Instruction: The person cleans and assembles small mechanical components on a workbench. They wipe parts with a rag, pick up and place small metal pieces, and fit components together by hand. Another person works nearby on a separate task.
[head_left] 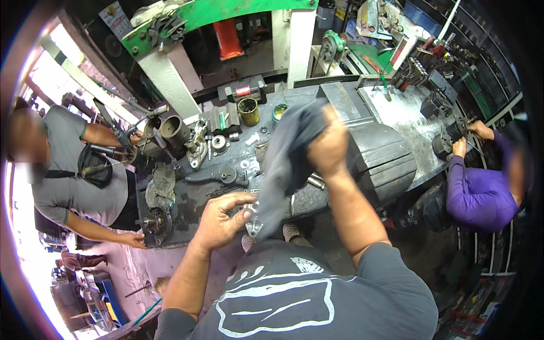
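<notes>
A dark grey cloth (286, 153) hangs from my right hand (330, 146), whose fingers are closed around its upper end. Motion smears the cloth, and its lower part hides some of the bench. My left hand (222, 220) is left of the cloth, thumb and forefinger apart in a loose curve. Just past those fingertips is a silver metal part with holes (253, 225), partly covered by the cloth. Whether my left hand touches it, I cannot tell.
On the workbench (187, 221) are a yellow tin (249, 112), metal cylinders (173, 136) and several loose machine parts. A large ribbed dark casing (382, 153) stands right. One person (85, 175) is at the left end; another in purple (481, 187) works at right.
</notes>
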### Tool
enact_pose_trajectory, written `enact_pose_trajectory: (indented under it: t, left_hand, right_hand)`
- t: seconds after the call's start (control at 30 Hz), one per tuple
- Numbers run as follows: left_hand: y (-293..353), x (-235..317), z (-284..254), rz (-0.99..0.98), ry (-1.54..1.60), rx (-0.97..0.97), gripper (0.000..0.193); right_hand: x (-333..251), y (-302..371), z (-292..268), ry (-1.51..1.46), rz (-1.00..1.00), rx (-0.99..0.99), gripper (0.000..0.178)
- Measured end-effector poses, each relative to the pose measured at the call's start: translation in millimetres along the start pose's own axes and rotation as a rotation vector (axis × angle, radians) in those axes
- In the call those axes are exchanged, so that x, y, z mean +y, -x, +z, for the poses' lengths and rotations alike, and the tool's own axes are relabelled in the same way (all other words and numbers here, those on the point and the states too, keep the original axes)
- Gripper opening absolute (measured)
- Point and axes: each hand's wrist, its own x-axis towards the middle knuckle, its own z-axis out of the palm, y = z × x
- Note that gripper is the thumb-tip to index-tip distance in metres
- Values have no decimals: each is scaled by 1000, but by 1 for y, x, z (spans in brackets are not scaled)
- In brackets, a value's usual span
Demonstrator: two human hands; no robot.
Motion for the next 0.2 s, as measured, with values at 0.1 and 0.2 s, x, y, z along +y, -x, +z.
enact_pose_trajectory:
  t: [0.1,0.2]
  left_hand:
    - [18,-19,9,-168,210,260,31]
    - [48,-58,9,-338,345,434,39]
  right_hand:
    - [14,-48,-39,236,-58,197,14]
    - [43,-67,-60,849,6,19,30]
